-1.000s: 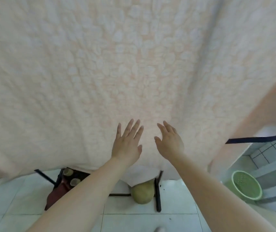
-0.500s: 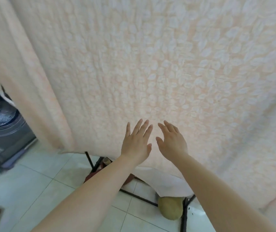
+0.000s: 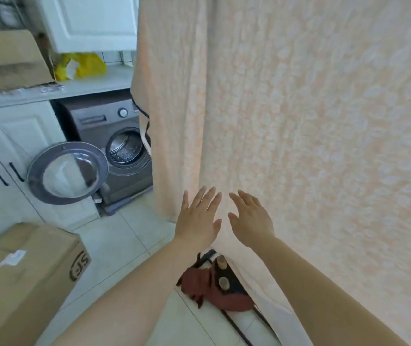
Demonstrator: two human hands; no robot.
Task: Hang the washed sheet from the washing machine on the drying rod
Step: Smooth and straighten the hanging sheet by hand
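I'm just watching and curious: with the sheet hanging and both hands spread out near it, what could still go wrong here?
The sheet hangs low, so its bottom edge might drag on the red bundle and black frame underneath. The open left hand and right hand grip nothing, so a push could slide the sheet sideways. The washing machine door stands open and could be bumped when stepping back.
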